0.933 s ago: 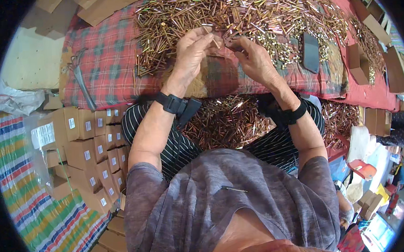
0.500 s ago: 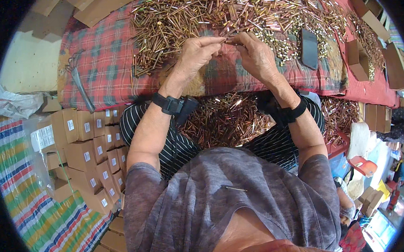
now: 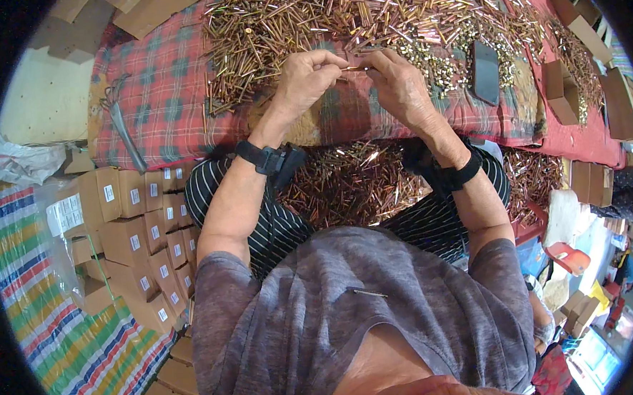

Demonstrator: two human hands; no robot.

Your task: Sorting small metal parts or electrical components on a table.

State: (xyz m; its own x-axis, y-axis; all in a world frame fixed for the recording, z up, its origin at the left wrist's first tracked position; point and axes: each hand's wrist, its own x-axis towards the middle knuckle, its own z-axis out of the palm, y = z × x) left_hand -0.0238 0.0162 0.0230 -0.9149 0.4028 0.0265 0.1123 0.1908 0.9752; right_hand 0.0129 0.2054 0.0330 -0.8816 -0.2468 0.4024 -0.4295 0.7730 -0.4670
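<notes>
Between my two hands, level above the edge of the plaid cloth, is a thin copper-brass metal rod (image 3: 353,69). My left hand (image 3: 305,82) pinches its left end between thumb and fingertips. At the other end, the fingers of my right hand (image 3: 398,82) are closed on the rod, with the fingertips partly hidden. Any small part fitted there is too small to make out. A large heap of similar metal rods (image 3: 350,13) spreads just beyond my hands. Small shiny nut-like pieces (image 3: 431,68) lie in a pile right of my right hand.
A dark phone (image 3: 485,73) lies on the plaid cloth (image 3: 160,91) at the right. Scissors (image 3: 121,122) rest at the left edge. More rods (image 3: 352,185) fill the space between my knees. Cardboard boxes (image 3: 129,239) are stacked at left; an open carton (image 3: 560,92) stands right.
My hands have drawn slightly apart, so more of the rod shows between my fingertips. The left hand has shifted a little up and left.
</notes>
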